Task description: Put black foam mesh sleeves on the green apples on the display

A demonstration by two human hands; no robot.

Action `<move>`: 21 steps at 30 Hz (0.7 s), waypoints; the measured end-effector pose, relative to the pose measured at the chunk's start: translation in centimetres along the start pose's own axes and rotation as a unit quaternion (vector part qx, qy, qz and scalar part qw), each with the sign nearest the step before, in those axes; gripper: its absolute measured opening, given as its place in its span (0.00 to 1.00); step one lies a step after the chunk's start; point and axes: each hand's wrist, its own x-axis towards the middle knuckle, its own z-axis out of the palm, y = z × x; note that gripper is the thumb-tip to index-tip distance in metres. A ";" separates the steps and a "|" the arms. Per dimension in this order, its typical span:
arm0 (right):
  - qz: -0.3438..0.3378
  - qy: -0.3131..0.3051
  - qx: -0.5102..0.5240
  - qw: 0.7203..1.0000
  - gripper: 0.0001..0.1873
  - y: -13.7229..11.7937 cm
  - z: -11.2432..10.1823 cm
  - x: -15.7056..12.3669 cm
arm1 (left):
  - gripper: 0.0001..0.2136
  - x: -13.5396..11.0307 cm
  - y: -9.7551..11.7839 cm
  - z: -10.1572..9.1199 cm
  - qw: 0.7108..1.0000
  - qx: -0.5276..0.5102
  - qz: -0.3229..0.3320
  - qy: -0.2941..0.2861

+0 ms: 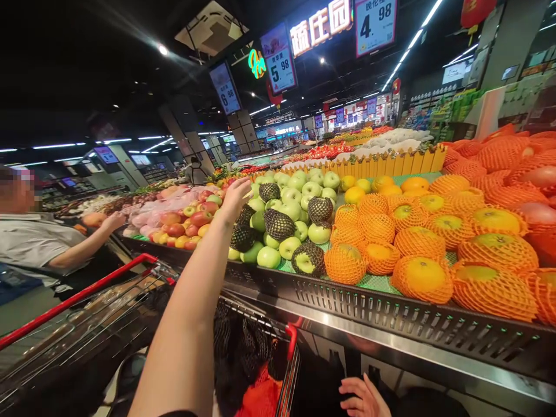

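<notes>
My left hand reaches out over the left edge of the green apples. Its visible fingers look stretched out, though the back of the hand hides part of them, and nothing held shows. Some apples there wear black foam nets. Just left of that hand lie red and yellow apples. My right hand is low at the bottom of the view, below the display edge, with its fingers apart and nothing in them.
Oranges in orange foam nets fill the display's right part, beside fruit in red nets. A black slotted rim runs along the front. Below is a shopping cart with a red bag. At left another person reaches toward the produce.
</notes>
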 end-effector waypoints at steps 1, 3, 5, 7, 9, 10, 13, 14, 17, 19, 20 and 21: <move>-0.009 0.005 -0.010 1.000 0.34 -0.1 0.5 -0.3 | 0.20 -2.5 -0.2 -1.3 1.000 -0.016 0.023 0.001; -0.031 0.018 -0.047 0.998 0.33 -0.4 1.5 -0.9 | 0.20 -8.1 -1.5 -4.1 0.997 -0.034 0.072 0.013; -0.052 0.027 -0.113 0.992 0.34 -0.7 2.3 -1.4 | 0.21 -14.1 -4.0 -7.1 0.994 -0.019 0.095 0.045; -0.043 0.029 -0.199 0.979 0.36 -0.4 2.6 -1.5 | 0.23 -20.2 -7.5 -9.6 0.995 0.039 0.040 0.088; -0.011 0.028 -0.257 0.966 0.35 0.6 2.3 -1.5 | 0.26 -25.8 -11.6 -11.3 0.985 0.111 -0.066 0.117; 0.006 0.028 -0.290 0.957 0.33 1.2 1.9 -1.5 | 0.27 -28.3 -13.6 -11.7 0.975 0.144 -0.119 0.122; 0.037 0.023 -0.407 0.912 0.24 3.2 0.6 -1.9 | 0.25 -34.4 -18.7 -11.7 0.948 0.216 -0.208 0.106; 0.038 0.019 -0.445 0.895 0.21 3.7 0.2 -2.1 | 0.23 -35.8 -20.0 -11.3 0.941 0.238 -0.223 0.093; 0.028 0.004 -0.535 0.844 0.15 4.7 -0.6 -2.6 | 0.18 -38.4 -22.6 -9.7 0.919 0.302 -0.251 0.044; 0.016 0.002 -0.577 0.816 0.14 4.9 -0.8 -2.7 | 0.16 -39.1 -23.5 -8.6 0.902 0.342 -0.262 0.015; 0.007 0.002 -0.592 0.806 0.13 4.9 -0.8 -2.7 | 0.17 -39.2 -23.8 -8.1 0.893 0.361 -0.269 0.003; -0.003 0.003 -0.603 0.797 0.11 4.8 -0.7 -2.7 | 0.19 -39.1 -24.0 -7.6 0.883 0.379 -0.276 -0.007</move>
